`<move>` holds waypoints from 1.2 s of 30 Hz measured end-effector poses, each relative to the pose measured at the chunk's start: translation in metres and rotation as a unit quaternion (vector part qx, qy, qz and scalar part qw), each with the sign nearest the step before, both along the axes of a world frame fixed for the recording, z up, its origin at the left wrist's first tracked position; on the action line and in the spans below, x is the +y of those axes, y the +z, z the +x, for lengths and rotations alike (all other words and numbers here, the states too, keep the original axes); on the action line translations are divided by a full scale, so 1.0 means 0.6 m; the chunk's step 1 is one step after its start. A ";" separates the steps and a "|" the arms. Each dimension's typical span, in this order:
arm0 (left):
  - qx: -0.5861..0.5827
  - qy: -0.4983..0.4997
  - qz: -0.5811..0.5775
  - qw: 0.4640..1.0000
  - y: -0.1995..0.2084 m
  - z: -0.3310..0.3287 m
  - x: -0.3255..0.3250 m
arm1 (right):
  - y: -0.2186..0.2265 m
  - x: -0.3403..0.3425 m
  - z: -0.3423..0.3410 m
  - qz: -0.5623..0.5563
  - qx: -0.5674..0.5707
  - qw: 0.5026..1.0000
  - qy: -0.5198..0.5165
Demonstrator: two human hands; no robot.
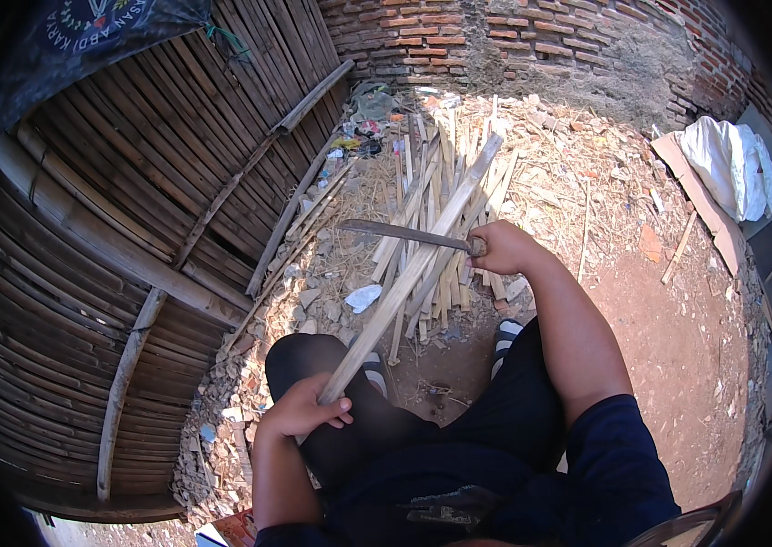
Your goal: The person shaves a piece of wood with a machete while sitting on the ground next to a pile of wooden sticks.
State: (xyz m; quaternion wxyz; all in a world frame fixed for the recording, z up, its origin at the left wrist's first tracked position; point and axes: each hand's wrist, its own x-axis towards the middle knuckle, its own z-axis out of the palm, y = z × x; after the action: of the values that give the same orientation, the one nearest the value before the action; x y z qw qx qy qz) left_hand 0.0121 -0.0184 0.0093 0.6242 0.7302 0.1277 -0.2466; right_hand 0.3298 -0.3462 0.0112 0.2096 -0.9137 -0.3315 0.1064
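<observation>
My left hand (307, 407) is closed round the near end of a long pale wooden plank (415, 271), close to my left knee. The plank slants away to the upper right, over a heap of split wood strips (448, 294). In my right hand (502, 248) is the handle of a machete (404, 233). Its long dark blade points left and crosses over the plank at about its middle. Whether the edge touches the wood I cannot tell.
A bamboo slat wall (176, 155) runs along the left. At the back stands a brick wall (550, 46). Rubble and wood shavings (550, 173) cover the ground around the heap. A white sack (730, 169) lies at the far right. My sandalled feet (505, 345) flank the near end of the heap.
</observation>
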 end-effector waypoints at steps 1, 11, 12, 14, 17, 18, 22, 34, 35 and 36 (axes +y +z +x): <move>0.000 -0.001 -0.001 1.000 0.000 0.001 0.000 | -0.001 -0.001 0.000 0.002 -0.004 1.000 0.002; -0.007 0.005 -0.062 0.998 -0.003 -0.003 0.009 | 0.019 -0.007 -0.009 0.008 -0.060 0.998 -0.021; -0.006 0.005 -0.069 0.998 -0.005 -0.004 0.012 | 0.023 0.004 -0.020 -0.013 -0.066 0.998 0.005; -0.009 0.003 -0.077 0.997 -0.006 -0.006 0.014 | 0.025 0.012 -0.030 -0.004 -0.081 0.996 0.046; -0.014 -0.001 -0.076 0.997 -0.005 -0.005 0.013 | 0.005 -0.001 -0.008 0.041 -0.053 0.998 0.012; -0.014 0.001 -0.070 0.997 -0.005 -0.003 0.012 | 0.001 -0.009 0.008 0.048 -0.042 0.997 -0.032; -0.009 0.007 -0.051 0.999 -0.006 -0.004 0.011 | 0.006 -0.021 0.020 0.048 -0.042 0.992 -0.111; -0.030 -0.009 -0.080 0.996 -0.011 -0.003 0.022 | 0.011 -0.026 0.021 0.076 -0.026 0.993 -0.081; -0.027 -0.003 -0.077 0.997 -0.009 -0.003 0.020 | 0.015 -0.029 0.028 0.091 -0.019 0.984 -0.149; -0.025 0.002 -0.075 0.997 -0.005 -0.004 0.017 | 0.017 -0.034 0.032 0.085 -0.039 0.979 -0.181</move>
State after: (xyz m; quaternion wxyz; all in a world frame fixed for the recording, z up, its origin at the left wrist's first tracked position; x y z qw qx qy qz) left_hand 0.0096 -0.0083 0.0062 0.6807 0.6871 0.0942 -0.2360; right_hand 0.3489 -0.3664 0.0216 0.2888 -0.9409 -0.1767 0.0021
